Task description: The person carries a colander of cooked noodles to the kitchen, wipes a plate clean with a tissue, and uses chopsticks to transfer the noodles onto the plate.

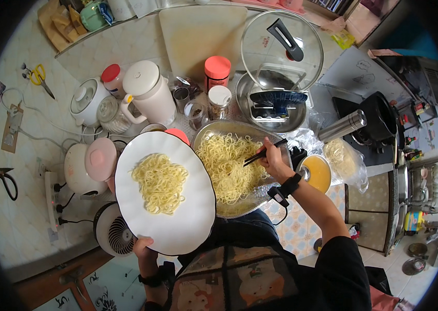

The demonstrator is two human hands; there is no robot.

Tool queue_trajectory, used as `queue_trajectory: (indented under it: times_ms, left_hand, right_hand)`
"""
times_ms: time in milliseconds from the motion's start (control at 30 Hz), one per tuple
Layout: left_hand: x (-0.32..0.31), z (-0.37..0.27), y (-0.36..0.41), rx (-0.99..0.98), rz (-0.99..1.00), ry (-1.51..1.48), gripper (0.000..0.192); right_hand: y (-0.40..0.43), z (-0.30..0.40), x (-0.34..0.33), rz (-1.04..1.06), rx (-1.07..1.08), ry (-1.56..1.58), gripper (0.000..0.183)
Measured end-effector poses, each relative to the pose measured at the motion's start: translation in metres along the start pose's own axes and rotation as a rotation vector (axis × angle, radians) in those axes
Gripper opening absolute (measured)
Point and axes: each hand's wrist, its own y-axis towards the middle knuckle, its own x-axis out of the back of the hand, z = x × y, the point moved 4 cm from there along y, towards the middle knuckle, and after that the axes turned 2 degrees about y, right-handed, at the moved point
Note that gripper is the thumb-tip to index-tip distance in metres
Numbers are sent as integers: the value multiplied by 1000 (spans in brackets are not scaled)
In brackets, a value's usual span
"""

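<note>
My left hand (144, 248) grips the lower rim of a large white oval plate (186, 233) with a scalloped surface. A heap of pale yellow noodles (160, 184) lies on its upper left half. Black chopsticks (258, 155) are held in my right hand (272, 157), their tips in a bigger mass of noodles (230, 167). Those noodles fill much of a wide metal mesh basket (238, 208) just right of the plate. The plate's right edge overlaps the basket's left side. A black strap with a small device sits on each wrist.
Right of the basket stands a bowl of yellow-orange liquid (317, 175), with bagged dry noodles (341, 157) beyond. A glass lid (256, 42), a steel basin (242, 93), jars (219, 101) and a cream pitcher (151, 93) line the back. At left are a pink-lidded appliance (100, 159) and a fan (116, 229).
</note>
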Motion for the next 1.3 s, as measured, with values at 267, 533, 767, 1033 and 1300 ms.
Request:
queue_trajectory:
  times_ms: [267, 533, 767, 1033, 1300]
  left_hand:
    - [17, 16, 4, -194, 104, 250, 30]
    - [-23, -9, 7, 88, 62, -45, 47]
    - [-31, -5, 15, 147, 156, -75, 58]
    - [-43, 6, 23, 178, 218, -121, 56]
    - [-41, 14, 29, 146, 232, -33, 45]
  right_hand:
    - [-8, 14, 8, 63, -150, 133, 42]
    - [-62, 67, 12, 26, -107, 298, 42]
    - [-116, 126, 5, 76, 71, 392, 41]
    - [-177, 182, -5, 211, 233, 508, 38]
    - [-222, 232, -13, 440, 397, 565, 33]
